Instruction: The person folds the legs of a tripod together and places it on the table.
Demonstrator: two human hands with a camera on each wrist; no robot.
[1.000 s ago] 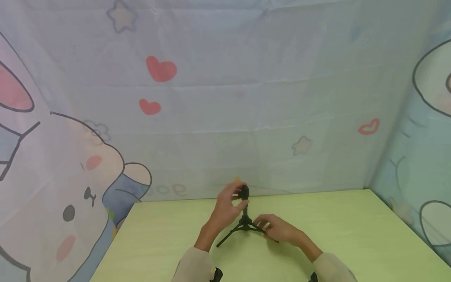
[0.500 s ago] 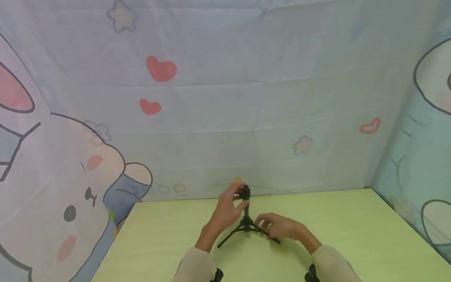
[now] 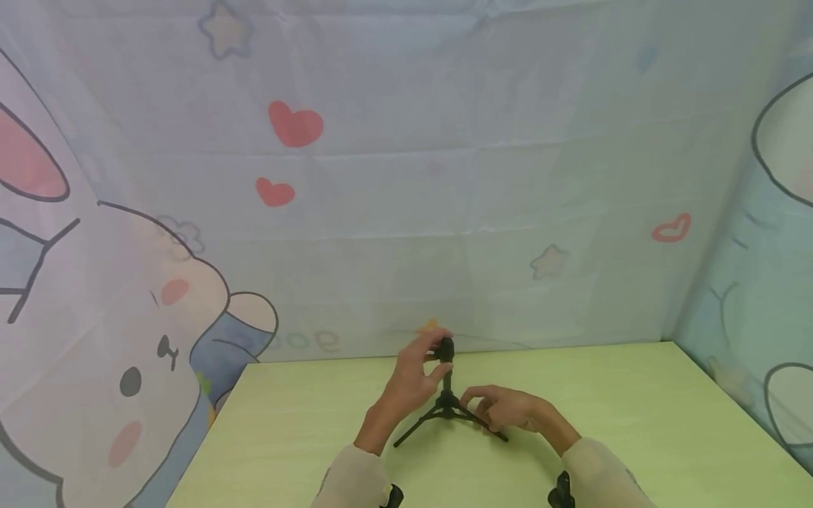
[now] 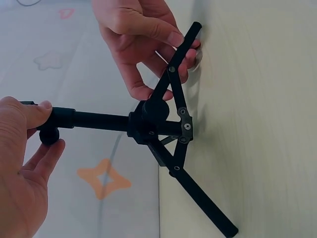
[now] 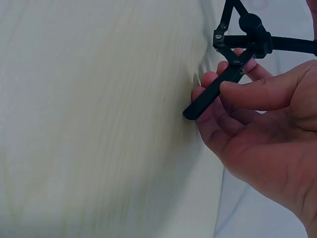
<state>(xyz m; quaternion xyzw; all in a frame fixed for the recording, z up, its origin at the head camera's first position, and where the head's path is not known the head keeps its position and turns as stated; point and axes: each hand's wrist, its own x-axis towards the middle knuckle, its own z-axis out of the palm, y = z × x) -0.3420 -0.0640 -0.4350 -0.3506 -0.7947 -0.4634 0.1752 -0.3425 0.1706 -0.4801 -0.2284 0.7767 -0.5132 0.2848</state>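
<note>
A small black tripod (image 3: pixel 447 399) stands upright over the table with its legs spread. My left hand (image 3: pixel 411 377) grips the top of its centre column, thumb and fingers around the collar beside a round knob (image 4: pixel 49 136). Low on the right, my right hand (image 3: pixel 504 408) pinches one leg (image 5: pixel 218 94) between thumb and fingers, the thumb lying on the leg's outer part. Another leg (image 4: pixel 205 201) points out to the left, untouched. The hinged braces (image 4: pixel 185 126) under the hub are spread out in the left wrist view.
The pale yellow-green table (image 3: pixel 286 423) reaches back to a hanging cloth backdrop (image 3: pixel 394 212) printed with hearts, stars and a rabbit. Black wrist-worn devices (image 3: pixel 562 492) show at both sleeves near the bottom edge of the head view.
The tripod and both hands appear slightly further right, as does the whole background. My right hand's fingers have shifted a little on the leg; both grips stay.
</note>
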